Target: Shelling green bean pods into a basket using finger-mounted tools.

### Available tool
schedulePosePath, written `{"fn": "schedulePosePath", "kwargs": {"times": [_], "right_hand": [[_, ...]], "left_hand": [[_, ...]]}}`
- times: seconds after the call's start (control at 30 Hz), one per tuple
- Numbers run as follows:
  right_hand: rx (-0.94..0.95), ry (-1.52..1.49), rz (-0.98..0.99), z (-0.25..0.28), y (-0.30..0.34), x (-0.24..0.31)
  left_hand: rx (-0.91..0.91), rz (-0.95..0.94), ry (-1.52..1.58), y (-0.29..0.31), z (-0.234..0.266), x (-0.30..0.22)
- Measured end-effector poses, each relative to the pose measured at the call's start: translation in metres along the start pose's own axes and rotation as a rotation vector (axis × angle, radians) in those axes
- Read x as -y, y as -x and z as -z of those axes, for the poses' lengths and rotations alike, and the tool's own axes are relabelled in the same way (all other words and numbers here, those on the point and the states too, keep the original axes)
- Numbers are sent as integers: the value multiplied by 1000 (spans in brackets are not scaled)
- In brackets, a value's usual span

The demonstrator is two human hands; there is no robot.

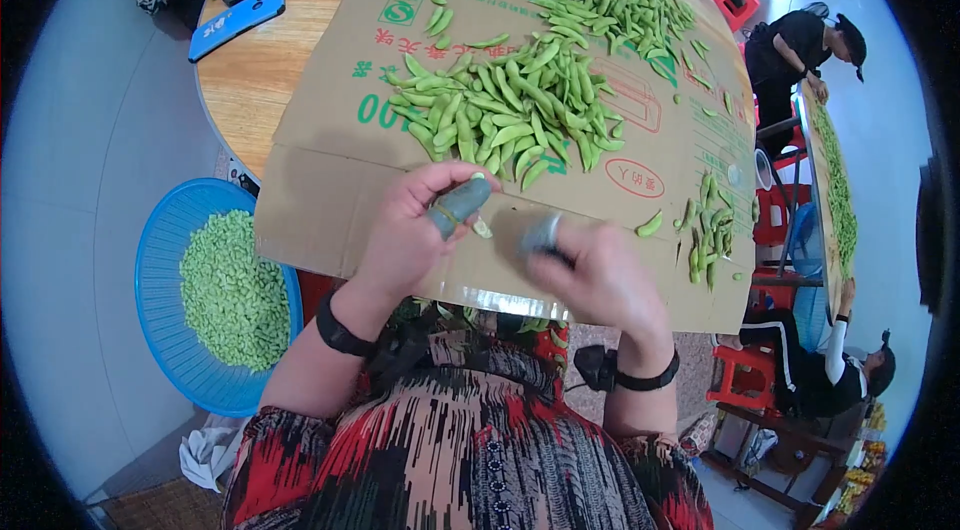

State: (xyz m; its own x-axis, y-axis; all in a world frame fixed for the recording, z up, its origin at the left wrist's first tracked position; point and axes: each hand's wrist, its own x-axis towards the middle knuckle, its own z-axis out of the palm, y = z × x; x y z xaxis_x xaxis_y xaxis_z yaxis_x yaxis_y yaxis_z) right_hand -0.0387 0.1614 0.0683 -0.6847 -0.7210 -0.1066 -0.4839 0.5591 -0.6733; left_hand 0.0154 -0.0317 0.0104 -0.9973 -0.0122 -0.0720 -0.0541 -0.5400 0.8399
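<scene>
The left hand (412, 228) pinches a mostly hidden pale pod (483, 229), its long axis apparently crossing beneath the thumb, just left of the right hand's (602, 275) blurred fingers, whose grip I cannot tell.

1. Cardboard sheet (320, 175): brown paper board, matt, mostly smooth, with flat green and red print.
2. Clear tape (505, 302) along the sheet's near edge: glossy plastic film with white glints.
3. Table (235, 85), bare at its left edge: wood-grained, smooth, softly shiny.
4. Phone (237, 25) at that edge: smooth, shiny blue back.
5. Bean pods (510, 120): matt skins, bumpy over the seeds.
6. Basket (160, 335) beyond the sheet's near left corner: blue ribbed plastic; its shelled beans (235, 290) look smooth.
7. Cover (462, 207) on the left hand (400, 230): grey-green, matt; rubber or cloth, unclear.
8. Garment (480, 460): patterned matt cloth.
9. Stool (745, 377) beyond the sheet's near right corner: smooth red plastic.
</scene>
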Motion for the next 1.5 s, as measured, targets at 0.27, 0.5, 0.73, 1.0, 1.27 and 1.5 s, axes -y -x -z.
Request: {"fn": "schedulePosePath", "kwargs": {"times": [0.27, 0.5, 0.73, 1.0, 1.27, 1.5], "right_hand": [[-188, 332, -114, -1, -37, -24], [113, -1341, -309, -13, -6, -23], [45, -1190, -237, -26, 2, -3], [5, -1094, -162, -34, 3, -13], [46, -1320, -228, -32, 3, -8], [-245, -813, -171, -42, -5, -10]], "left_hand": [[34, 208, 459, -4, 7, 1], [73, 280, 271, -6, -9, 1], [-6, 151, 358, -8, -13, 13], [-85, -2, 118, -8, -16, 18], [182, 238, 413, -10, -6, 11], [13, -259, -600, -15, -16, 19]]}}
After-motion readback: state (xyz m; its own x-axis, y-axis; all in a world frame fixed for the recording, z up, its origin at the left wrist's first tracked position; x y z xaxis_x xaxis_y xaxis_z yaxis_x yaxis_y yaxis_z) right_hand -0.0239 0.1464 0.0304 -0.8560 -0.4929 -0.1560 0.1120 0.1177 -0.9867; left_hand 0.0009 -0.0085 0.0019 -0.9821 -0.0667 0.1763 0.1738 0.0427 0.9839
